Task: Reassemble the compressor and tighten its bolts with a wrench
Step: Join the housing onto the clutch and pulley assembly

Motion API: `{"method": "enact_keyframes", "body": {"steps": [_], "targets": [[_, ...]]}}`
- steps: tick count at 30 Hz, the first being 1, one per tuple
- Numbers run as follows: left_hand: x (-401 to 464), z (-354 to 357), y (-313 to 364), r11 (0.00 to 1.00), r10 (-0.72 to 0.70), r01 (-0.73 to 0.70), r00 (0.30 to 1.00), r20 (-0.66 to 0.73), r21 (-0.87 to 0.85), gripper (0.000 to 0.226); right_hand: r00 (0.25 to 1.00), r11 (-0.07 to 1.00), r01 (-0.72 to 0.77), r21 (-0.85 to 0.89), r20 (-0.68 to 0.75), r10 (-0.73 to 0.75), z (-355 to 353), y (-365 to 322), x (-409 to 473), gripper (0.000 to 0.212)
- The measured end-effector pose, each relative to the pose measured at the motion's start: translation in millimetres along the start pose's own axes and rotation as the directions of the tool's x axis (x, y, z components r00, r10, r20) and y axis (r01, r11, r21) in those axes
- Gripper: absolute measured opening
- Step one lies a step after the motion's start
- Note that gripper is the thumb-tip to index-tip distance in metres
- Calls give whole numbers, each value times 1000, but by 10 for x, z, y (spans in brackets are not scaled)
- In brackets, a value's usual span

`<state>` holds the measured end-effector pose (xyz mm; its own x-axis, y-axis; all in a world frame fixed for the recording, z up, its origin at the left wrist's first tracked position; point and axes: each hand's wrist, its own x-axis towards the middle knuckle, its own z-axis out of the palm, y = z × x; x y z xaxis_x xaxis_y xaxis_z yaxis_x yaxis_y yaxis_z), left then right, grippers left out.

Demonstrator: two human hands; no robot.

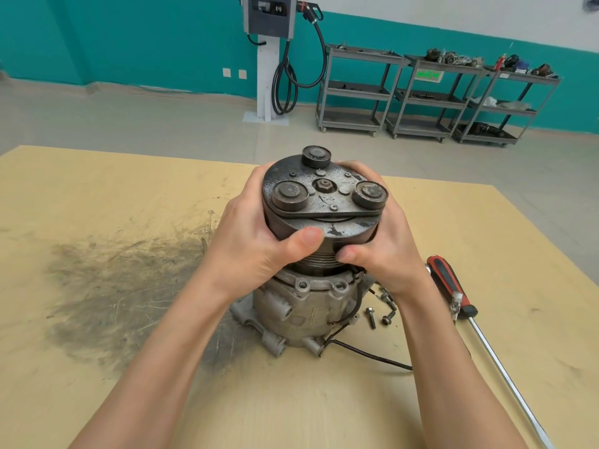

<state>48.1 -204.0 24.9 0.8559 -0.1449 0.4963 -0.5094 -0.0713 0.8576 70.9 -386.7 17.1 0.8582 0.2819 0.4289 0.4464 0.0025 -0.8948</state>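
left hand (249,234): fingers wrapped around pulley (319,205), thumb on its front rim
right hand (382,241): curled around pulley's other side
pulley: on top of upright compressor body (301,309), mid-surface (97,367)
risk: could seat cocked, pinching thumbs or the wire
bolts (379,314): loose just beside body, could roll
wrench (453,293): untouched, right of bolts

One compressor (301,306), standing upright on one table (97,384); two hands, left hand (256,234) and right hand (382,251); three round pads (290,194) on the top plate; one centre nut (323,184); at least three loose bolts (371,316); one long-handled wrench (453,293); three shelf carts (356,89); one wall charger (269,14).
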Motion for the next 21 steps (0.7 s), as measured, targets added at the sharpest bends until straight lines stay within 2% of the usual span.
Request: {"method": "enact_keyframes", "body": {"steps": [12,21], "targets": [[20,3,-4,1000,12,-11,1000,28,-14,101,999,999,-37,-7,6,37,18,5,-47,114],[4,6,-16,999,22,-22,1000,-21,27,91,994,999,-36,-31,99,39,-28,3,-13,117]]}}
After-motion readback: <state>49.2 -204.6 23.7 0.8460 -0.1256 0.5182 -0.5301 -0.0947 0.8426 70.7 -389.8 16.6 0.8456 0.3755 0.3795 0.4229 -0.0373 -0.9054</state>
